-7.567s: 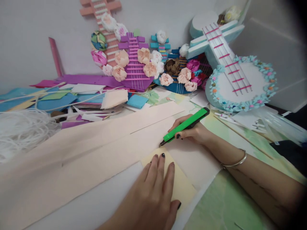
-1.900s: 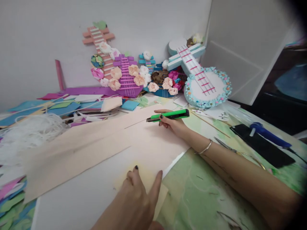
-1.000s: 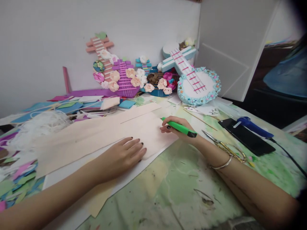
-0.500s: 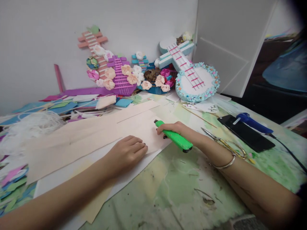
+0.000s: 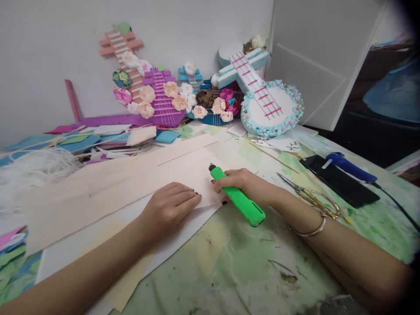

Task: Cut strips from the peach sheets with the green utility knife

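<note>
My right hand (image 5: 251, 186) grips a green utility knife (image 5: 244, 205), its dark tip pointing up and to the left over the paper. Beneath it lies a pale peach sheet of paper (image 5: 95, 199) with a long straight slit near its far side. My left hand (image 5: 173, 203) rests flat on that sheet's near edge, fingers stretched forward, close to the knife. Under the peach sheet spreads a white sheet (image 5: 183, 232), and a yellowish piece (image 5: 129, 280) pokes out at the front. How far the blade is out is hard to make out.
Gold-handled scissors (image 5: 315, 201), a black phone (image 5: 341, 181) and a blue glue gun (image 5: 352, 168) lie to the right. Decorated toy instruments such as a light-blue banjo (image 5: 267, 107) lean at the back. White string (image 5: 39, 175) and coloured scraps (image 5: 78, 144) pile up left.
The knife has turned a little in my right hand, showing more of its flat side. My left hand stays on the paper. The whole view has shifted slightly.
</note>
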`<state>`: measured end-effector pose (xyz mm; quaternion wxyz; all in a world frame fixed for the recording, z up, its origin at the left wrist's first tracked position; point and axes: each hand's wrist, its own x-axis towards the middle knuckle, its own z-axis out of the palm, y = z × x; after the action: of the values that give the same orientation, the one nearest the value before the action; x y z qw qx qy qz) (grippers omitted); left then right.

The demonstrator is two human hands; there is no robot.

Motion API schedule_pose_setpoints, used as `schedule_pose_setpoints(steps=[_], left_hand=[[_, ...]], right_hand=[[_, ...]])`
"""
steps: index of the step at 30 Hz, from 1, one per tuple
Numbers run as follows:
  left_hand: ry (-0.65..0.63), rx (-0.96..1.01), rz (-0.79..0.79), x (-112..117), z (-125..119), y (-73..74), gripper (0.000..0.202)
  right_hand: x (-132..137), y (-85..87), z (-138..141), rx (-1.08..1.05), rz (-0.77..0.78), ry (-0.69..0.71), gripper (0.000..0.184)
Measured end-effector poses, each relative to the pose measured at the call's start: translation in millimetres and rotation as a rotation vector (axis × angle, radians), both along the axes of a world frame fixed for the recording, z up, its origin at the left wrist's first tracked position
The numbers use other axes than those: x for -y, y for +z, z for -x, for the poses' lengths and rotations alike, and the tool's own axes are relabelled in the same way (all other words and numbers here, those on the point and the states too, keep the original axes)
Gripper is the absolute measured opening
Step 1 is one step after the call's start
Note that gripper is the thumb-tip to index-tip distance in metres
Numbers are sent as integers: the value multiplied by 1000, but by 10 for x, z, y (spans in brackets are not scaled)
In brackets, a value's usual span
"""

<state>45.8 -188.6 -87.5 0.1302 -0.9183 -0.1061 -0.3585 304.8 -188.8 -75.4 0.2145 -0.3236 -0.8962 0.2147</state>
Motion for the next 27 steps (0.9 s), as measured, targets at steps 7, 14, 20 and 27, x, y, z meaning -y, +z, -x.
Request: schedule_pose_setpoints(steps=[7, 14, 20, 27], left_hand=[[12, 26, 23, -13, 16, -44, 18], [19, 14, 57, 9, 1, -74, 16], [48, 37, 73, 18, 3, -74, 17], [73, 64, 95, 23, -1, -86, 17]], right_hand=[[6, -2, 3, -108, 61, 11, 24], [35, 53, 29, 18, -6, 29, 19], [12, 36, -24, 28, -18, 8, 17], [1, 6, 1, 147, -228, 19, 19]])
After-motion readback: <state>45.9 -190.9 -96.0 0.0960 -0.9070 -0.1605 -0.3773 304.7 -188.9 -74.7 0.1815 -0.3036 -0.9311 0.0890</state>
